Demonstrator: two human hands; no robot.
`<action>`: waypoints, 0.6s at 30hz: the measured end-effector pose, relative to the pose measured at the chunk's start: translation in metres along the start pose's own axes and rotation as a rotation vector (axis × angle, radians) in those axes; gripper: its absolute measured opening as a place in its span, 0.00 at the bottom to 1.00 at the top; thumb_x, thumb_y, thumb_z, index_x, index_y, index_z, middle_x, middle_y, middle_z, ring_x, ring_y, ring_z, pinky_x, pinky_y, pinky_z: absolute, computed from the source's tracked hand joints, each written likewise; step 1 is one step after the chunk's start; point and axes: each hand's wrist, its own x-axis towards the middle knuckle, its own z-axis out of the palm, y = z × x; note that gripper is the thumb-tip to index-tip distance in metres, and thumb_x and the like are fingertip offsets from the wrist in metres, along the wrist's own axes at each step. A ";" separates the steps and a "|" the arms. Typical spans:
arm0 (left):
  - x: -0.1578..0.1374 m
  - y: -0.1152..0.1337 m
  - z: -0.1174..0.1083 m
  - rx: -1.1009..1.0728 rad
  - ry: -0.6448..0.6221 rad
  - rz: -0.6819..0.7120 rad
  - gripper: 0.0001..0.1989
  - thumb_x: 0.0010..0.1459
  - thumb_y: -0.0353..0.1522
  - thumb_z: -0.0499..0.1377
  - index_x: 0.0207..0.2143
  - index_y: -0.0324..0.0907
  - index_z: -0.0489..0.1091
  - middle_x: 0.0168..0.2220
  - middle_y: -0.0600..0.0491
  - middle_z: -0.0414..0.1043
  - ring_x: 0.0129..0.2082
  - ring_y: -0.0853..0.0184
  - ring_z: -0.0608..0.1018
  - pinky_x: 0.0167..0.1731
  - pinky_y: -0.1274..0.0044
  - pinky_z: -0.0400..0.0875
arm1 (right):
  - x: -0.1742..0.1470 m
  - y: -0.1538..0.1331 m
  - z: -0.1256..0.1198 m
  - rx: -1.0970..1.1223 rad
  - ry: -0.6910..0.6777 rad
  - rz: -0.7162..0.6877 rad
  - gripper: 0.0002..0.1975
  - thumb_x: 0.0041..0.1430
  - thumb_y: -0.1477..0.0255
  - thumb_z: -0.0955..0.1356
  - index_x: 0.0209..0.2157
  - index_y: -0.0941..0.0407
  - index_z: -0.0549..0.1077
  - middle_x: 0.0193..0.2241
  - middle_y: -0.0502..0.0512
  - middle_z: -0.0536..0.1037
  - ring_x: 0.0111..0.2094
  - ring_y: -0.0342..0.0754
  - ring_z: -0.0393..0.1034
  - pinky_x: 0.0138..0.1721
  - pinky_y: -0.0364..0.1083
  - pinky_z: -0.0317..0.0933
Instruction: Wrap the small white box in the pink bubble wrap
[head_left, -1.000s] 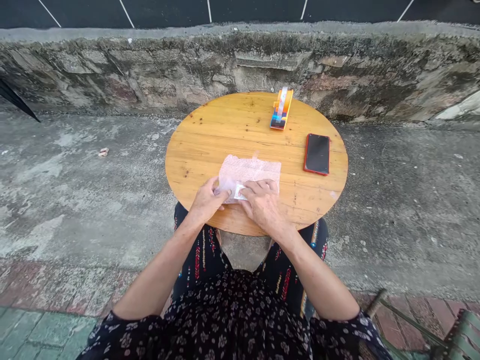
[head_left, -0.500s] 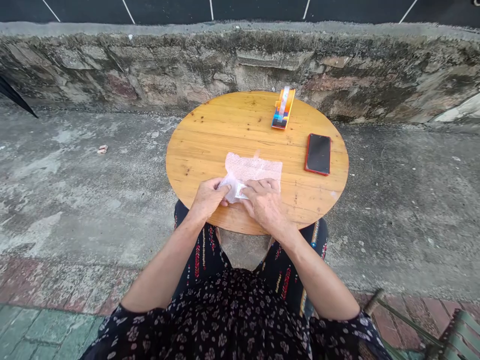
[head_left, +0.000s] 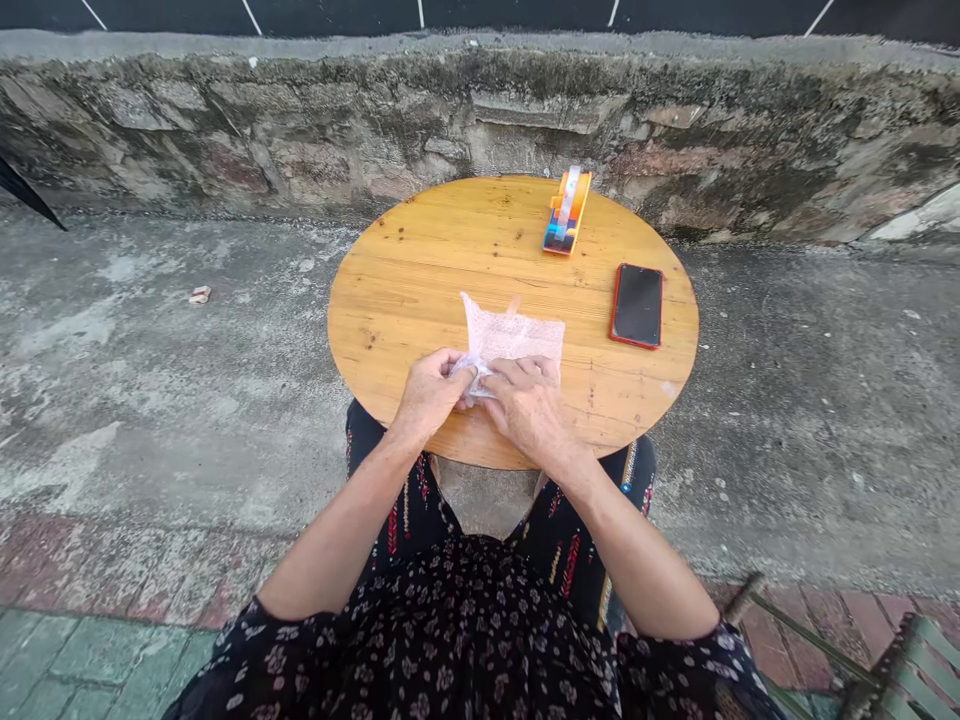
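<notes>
A sheet of pinkish bubble wrap (head_left: 517, 335) lies on the round wooden table (head_left: 420, 270), near its front edge. My left hand (head_left: 435, 390) pinches the sheet's left side, which is folded over a small white item (head_left: 484, 380). That item is mostly covered by the wrap and my fingers, so its kind does not show. My right hand (head_left: 525, 400) lies across the lower right of the sheet, its fingers stretched out and their tips pressing on the folded part. A short strip of clear tape (head_left: 514, 304) sticks out from the sheet's far edge.
An orange and blue tape dispenser (head_left: 567, 212) stands toward the table's back. A smartphone (head_left: 637, 306) in a red case lies at the right. Behind the table runs a low stone wall (head_left: 360, 130). Part of a green chair (head_left: 900, 670) shows at the lower right.
My left hand has moved right, bringing the left side of the bubble wrap over the white item. The wrap's far left corner now stands up in a point. My right hand stays in place.
</notes>
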 end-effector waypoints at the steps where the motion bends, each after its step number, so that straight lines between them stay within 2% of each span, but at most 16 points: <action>1: 0.000 -0.001 0.000 -0.005 -0.001 0.010 0.09 0.49 0.34 0.62 0.33 0.38 0.70 0.21 0.58 0.71 0.16 0.74 0.71 0.17 0.82 0.66 | 0.000 0.000 -0.001 0.000 -0.003 0.000 0.10 0.64 0.68 0.66 0.42 0.55 0.76 0.48 0.56 0.77 0.46 0.54 0.66 0.52 0.55 0.50; 7: -0.003 -0.010 0.001 -0.014 -0.008 0.076 0.09 0.49 0.34 0.61 0.33 0.38 0.69 0.22 0.57 0.71 0.18 0.74 0.72 0.19 0.82 0.68 | 0.001 -0.001 -0.001 0.021 -0.003 0.003 0.09 0.63 0.70 0.66 0.43 0.56 0.75 0.47 0.57 0.77 0.45 0.54 0.67 0.51 0.54 0.49; 12: -0.006 -0.016 0.003 0.061 0.029 0.136 0.11 0.50 0.35 0.62 0.35 0.39 0.72 0.26 0.55 0.74 0.23 0.71 0.74 0.25 0.81 0.70 | 0.002 -0.001 0.000 0.073 0.013 0.066 0.07 0.62 0.70 0.66 0.40 0.56 0.73 0.40 0.56 0.79 0.42 0.53 0.68 0.49 0.51 0.51; 18: -0.010 -0.018 0.006 0.211 0.097 0.264 0.07 0.55 0.34 0.59 0.32 0.40 0.73 0.28 0.54 0.76 0.27 0.70 0.76 0.29 0.80 0.69 | 0.005 0.000 -0.001 0.085 0.019 0.112 0.19 0.60 0.70 0.67 0.53 0.59 0.66 0.38 0.58 0.80 0.42 0.55 0.69 0.50 0.51 0.52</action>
